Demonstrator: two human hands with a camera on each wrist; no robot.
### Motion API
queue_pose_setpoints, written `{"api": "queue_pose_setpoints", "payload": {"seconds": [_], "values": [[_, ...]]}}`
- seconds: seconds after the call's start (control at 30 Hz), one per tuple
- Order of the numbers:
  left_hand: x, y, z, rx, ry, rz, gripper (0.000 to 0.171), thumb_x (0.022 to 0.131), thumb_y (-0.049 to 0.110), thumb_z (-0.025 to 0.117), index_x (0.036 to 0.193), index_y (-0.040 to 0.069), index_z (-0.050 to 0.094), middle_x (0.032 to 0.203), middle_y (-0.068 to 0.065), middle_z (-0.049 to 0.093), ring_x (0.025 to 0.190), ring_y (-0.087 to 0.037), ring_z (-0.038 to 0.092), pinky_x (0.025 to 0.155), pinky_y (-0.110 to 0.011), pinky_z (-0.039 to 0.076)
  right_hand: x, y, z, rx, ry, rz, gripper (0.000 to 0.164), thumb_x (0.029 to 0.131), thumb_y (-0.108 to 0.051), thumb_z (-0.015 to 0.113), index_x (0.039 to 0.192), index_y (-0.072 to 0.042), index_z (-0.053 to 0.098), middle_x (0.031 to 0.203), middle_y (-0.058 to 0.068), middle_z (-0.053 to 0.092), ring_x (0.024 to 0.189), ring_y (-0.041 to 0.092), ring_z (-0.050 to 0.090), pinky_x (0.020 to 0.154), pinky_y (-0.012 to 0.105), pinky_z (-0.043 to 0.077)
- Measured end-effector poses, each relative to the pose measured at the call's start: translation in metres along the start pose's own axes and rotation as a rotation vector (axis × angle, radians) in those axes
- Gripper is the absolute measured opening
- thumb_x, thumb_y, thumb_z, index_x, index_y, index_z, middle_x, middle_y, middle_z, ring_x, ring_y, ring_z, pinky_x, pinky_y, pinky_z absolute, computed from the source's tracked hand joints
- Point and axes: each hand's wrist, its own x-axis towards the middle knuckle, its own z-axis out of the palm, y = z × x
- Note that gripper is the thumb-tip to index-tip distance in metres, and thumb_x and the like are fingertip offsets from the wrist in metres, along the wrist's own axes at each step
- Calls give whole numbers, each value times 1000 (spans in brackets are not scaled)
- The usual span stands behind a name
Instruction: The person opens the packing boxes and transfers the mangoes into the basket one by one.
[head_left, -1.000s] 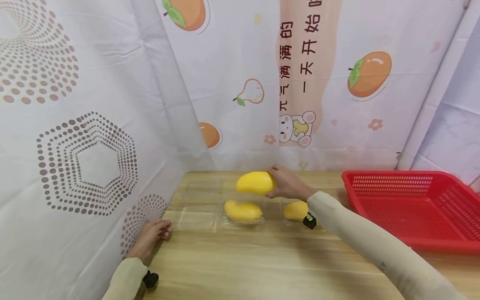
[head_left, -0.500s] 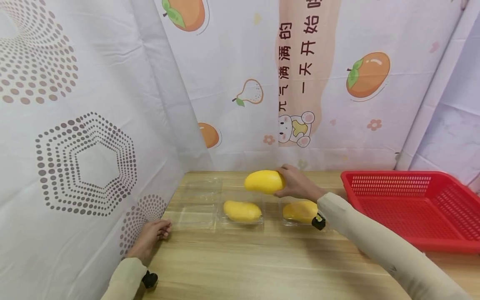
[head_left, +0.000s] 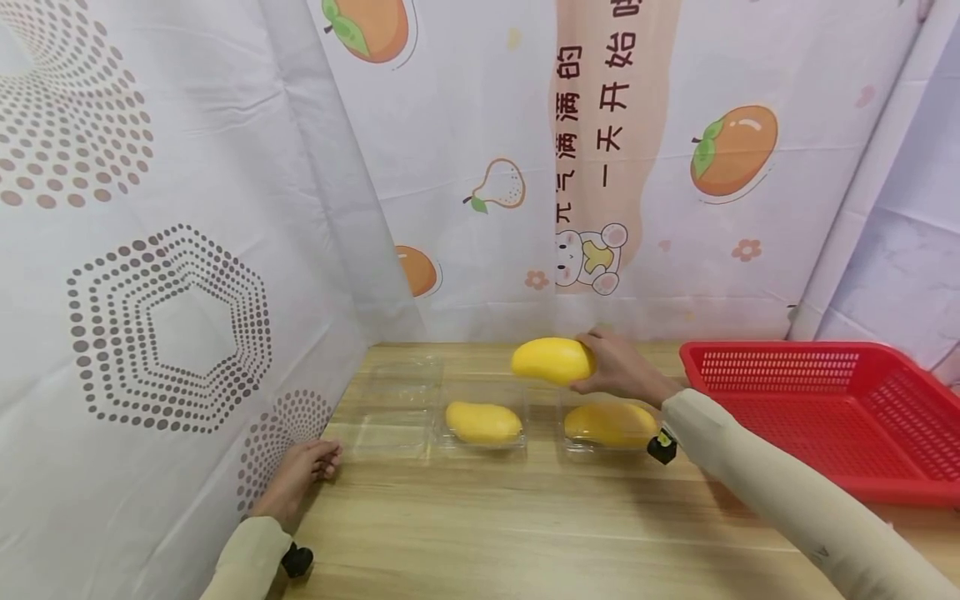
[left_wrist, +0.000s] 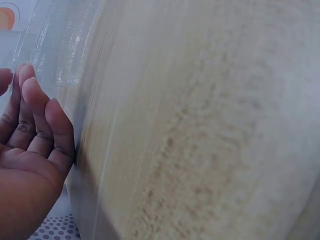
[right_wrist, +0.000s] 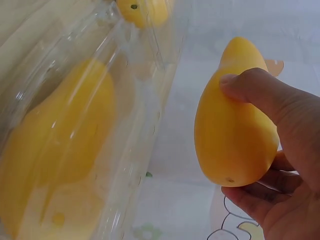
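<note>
The counter (head_left: 487,521) is pale wood with streaky lines. Three see-through plastic boxes (head_left: 396,432) sit on it in a row, and a big red basket (head_left: 832,429) sits to their right.

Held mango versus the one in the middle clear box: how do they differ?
The right hand grips the held mango; no hand touches the boxed mango. The held mango is unboxed; the boxed mango lies in the clear box. In the head view, the held mango appears higher and farther right than the boxed mango. Both are yellow and elongated.
</note>
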Motion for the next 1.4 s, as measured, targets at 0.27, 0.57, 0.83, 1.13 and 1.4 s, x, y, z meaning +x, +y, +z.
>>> {"api": "queue_pose_setpoints", "payload": {"seconds": [0.27,0.57,0.83,1.13,1.4], "values": [[-1,-4,-2,-8,12,-18,29,106,15,57,113,-12,64,87,-9,69,70,-14,60,65,-30,55,-9,10,-4,27,6,11,68,73,-32,94,125,0,65,115,11,62,94,26,58,86,45,54],[1,-6,-1,-11,15,-13,30,105,15,57,113,-13,64,87,-8,69,70,-14,61,66,-30,55,-25,17,-14,24,16,48,76,74,-29,94,134,4,61,124,19,62,99,31,59,90,51,54],[0,-2,-1,-1,3,-1,30,105,17,58,113,-11,65,88,-9,69,71,-15,61,67,-31,56,-40,24,-28,27,19,98,76,76,-33,93,134,2,61,118,17,62,93,28,60,84,47,55],[-2,0,0,16,6,6,32,105,19,59,114,-11,65,89,-9,69,72,-15,61,68,-31,56,-55,37,-38,5,32,140,81,77,-40,92,136,5,58,123,21,62,96,31,60,85,52,55],[-1,-1,0,19,7,5,31,105,18,59,114,-11,64,88,-8,69,72,-15,62,68,-30,56,-67,47,-46,-21,55,149,80,76,-36,93,134,9,58,123,26,62,97,35,60,86,53,55]]}}
